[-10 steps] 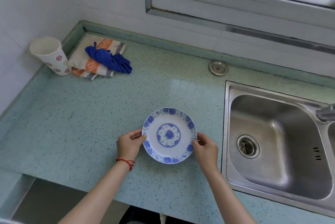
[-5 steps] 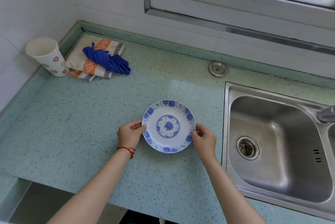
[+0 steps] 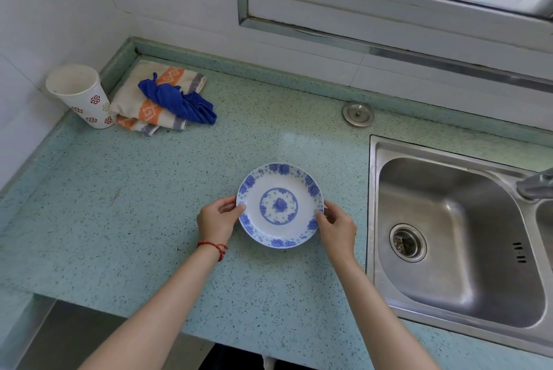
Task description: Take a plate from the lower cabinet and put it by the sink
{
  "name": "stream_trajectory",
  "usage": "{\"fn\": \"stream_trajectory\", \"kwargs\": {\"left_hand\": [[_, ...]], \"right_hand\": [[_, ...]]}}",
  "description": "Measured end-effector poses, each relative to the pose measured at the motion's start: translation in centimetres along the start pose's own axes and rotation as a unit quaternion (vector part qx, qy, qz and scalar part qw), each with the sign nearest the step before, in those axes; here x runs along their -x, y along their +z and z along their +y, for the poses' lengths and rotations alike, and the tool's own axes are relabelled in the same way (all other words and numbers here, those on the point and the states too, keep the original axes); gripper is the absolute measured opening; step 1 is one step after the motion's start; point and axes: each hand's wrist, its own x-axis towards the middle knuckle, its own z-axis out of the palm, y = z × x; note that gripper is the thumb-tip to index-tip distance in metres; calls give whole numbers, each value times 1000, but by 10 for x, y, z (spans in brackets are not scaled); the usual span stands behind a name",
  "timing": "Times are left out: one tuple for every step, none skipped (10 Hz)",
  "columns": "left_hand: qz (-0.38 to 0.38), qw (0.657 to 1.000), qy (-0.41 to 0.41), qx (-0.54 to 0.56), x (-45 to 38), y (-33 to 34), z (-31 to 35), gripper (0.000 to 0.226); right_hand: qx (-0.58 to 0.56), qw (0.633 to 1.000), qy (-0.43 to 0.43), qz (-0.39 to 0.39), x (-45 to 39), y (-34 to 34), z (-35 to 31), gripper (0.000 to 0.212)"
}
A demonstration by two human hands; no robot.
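A white plate (image 3: 279, 205) with a blue flower pattern lies flat on the green speckled counter (image 3: 149, 220), a short way left of the steel sink (image 3: 454, 238). My left hand (image 3: 217, 220) holds the plate's left rim, thumb on top. My right hand (image 3: 338, 227) holds the right rim with its fingertips. Both forearms reach in from the front edge. The lower cabinet is out of view.
A patterned paper cup (image 3: 80, 96) stands in the back left corner beside a folded striped towel (image 3: 149, 106) with a blue cloth (image 3: 179, 103) on it. A round metal sink plug (image 3: 358, 113) lies near the back wall. A tap (image 3: 535, 184) overhangs the sink's right side.
The plate and both hands have shifted slightly away from me on the counter; both hands keep their hold on the rim.
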Motion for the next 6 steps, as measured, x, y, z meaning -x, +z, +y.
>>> {"fn": "stream_trajectory", "kwargs": {"left_hand": [[-1,1000,9,-2,4,-4,-3,33],[-12,1000,24,-9,11,-8,-5,33],[-17,998,64,-25,17,-11,-7,30],[-25,992,110,-63,24,-15,-6,28],[-35,985,145,-86,31,-19,-8,31],[-47,975,172,-132,41,-21,-10,33]], "right_hand": [[5,1000,-1,5,3,-1,0,37],[4,1000,-5,5,9,-1,1,32],[9,1000,-19,3,16,-2,1,28],[32,998,-46,-4,24,-3,-3,28],[79,994,-71,-8,29,-5,3,38],[126,987,-100,-9,35,-9,5,41]]}}
